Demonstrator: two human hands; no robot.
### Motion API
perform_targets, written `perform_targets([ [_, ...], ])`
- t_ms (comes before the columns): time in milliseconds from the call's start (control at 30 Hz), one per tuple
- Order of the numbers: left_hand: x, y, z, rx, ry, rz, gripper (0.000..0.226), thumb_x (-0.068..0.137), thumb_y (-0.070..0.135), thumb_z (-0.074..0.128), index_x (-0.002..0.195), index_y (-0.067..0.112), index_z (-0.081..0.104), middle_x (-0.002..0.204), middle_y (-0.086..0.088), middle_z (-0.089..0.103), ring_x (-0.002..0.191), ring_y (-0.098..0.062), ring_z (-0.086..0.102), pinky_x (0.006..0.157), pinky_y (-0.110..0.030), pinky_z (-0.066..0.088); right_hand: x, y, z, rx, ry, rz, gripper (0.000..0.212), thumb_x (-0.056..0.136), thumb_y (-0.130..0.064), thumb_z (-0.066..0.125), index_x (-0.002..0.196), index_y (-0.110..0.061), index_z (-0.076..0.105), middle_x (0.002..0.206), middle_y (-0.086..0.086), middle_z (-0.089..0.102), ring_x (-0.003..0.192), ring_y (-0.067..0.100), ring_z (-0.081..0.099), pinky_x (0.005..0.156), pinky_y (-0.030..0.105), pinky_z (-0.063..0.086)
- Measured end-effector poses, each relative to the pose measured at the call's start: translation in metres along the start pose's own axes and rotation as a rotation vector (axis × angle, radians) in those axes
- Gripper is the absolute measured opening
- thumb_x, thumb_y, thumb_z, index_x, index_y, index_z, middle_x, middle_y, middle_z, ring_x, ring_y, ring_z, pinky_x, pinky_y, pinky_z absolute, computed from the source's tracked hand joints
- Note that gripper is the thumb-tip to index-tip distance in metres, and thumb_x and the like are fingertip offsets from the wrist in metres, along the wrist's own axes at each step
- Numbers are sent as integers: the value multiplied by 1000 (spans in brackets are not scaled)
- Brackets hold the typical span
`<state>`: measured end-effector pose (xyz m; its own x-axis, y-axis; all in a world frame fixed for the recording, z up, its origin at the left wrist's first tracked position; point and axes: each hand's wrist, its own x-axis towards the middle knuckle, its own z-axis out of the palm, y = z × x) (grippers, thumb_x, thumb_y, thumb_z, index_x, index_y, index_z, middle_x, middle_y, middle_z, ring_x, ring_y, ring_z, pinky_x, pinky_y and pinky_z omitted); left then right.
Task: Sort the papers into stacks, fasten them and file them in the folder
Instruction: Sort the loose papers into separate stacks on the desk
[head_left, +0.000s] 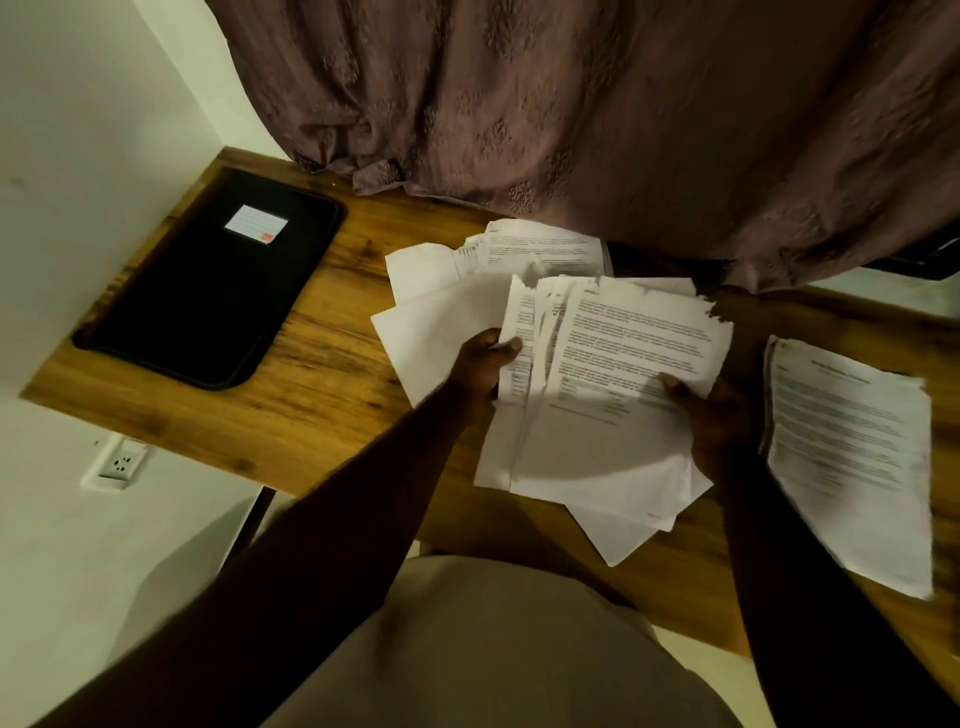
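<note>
— White sheets fill both hands. Where does the bundle (613, 374) sit?
— Over the middle of the wooden desk (322, 405), just in front of the person. The left hand (483, 369) pinches its left edge, thumb on top. The right hand (711, 415) grips the right edge the same way.
— Which way does it run?
— Its long axis points away from the body, leaning a little to the right, with the printed headings at the far end. The sheets are fanned, not squared. Their far edges look ragged, though blur may be the cause.
— And around it?
— A printed stack (852, 457) lies flat just beside the right hand, its length running much the same way. Loose sheets (540, 249) lie behind and left of the bundle, partly hidden under it. The black folder (208, 291) lies closed at the desk's far left corner against the wall, well apart, with a small label (256, 224) on its cover. The brown curtain (571, 104) drapes onto the desk's back edge, near the far sheets.
</note>
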<state>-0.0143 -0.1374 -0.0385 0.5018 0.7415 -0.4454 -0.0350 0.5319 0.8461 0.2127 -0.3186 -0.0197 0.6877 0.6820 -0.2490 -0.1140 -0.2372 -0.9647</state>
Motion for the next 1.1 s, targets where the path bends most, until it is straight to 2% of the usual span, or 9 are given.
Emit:
perform_targets([
  [67, -4, -9, 8, -6, -5, -21, 60, 86, 40, 72, 127, -3, 64, 124, -24, 68, 116, -42, 65, 105, -62, 46, -1, 2, 9, -17, 15, 42, 43, 92, -14, 70, 133, -10, 59, 122, 1, 65, 95, 3, 62, 80, 24, 51],
  [133, -9, -13, 16, 52, -27, 6, 63, 83, 45, 72, 128, 2, 65, 126, -17, 69, 119, -34, 65, 109, -53, 46, -2, 6, 16, -24, -22, 115, 46, 93, -13, 69, 136, -10, 56, 119, 0, 64, 94, 5, 61, 83, 30, 52],
  [267, -10, -19, 25, 175, -134, 86, 64, 81, 9, 79, 139, -3, 54, 136, -22, 61, 126, -34, 60, 108, -48, 48, -5, 8, 18, -81, -82, 148, 48, 91, -16, 71, 136, -9, 56, 123, 5, 65, 107, 23, 64, 87, 37, 54],
  [333, -12, -15, 29, 183, -125, 67, 77, 72, 14, 82, 140, -5, 51, 138, -25, 58, 125, -37, 59, 105, -47, 50, -8, 4, 17, -83, -43, 135, 50, 88, -18, 74, 135, -9, 57, 124, 4, 65, 106, 22, 63, 78, 28, 53],
  [467, -10, -1, 34, 130, -201, 71, 53, 89, -10, 64, 140, -8, 49, 139, -27, 56, 110, -22, 69, 92, -34, 58, -8, -8, 10, -48, -25, 55, 59, 81, -29, 82, 134, -20, 59, 123, -5, 70, 106, 12, 68, 87, 32, 57],
  [667, -7, 21, 32, 79, -198, 49, 46, 93, 3, 67, 137, 0, 56, 133, -17, 65, 121, -34, 64, 102, -48, 52, -5, -31, 12, 30, -174, 32, 50, 85, -23, 80, 132, -21, 62, 125, -3, 71, 112, 19, 69, 89, 38, 58],
  [867, -22, 51, 36, 38, -203, 144, 42, 93, 0, 66, 134, 1, 58, 126, -15, 69, 115, -34, 68, 92, -47, 58, -8, -51, 30, 106, -170, -18, 36, 92, -7, 68, 128, -12, 64, 113, -7, 75, 111, 21, 69, 87, 30, 59],
  [967, -34, 73, 43, 73, -123, 297, 44, 91, 1, 69, 134, 3, 59, 127, -14, 69, 116, -30, 68, 98, -49, 55, -7, -71, 37, 164, -156, -119, 36, 93, -3, 66, 129, -7, 63, 121, 2, 72, 116, 25, 66, 98, 43, 55],
  [1100, -46, 105, 48, 40, -81, 461, 40, 89, -3, 71, 128, 1, 64, 124, -16, 70, 115, -28, 68, 101, -46, 54, -12, -101, 41, 322, -234, -183, 40, 97, -2, 63, 135, -12, 58, 136, 14, 62, 127, 36, 58, 97, 57, 51],
])
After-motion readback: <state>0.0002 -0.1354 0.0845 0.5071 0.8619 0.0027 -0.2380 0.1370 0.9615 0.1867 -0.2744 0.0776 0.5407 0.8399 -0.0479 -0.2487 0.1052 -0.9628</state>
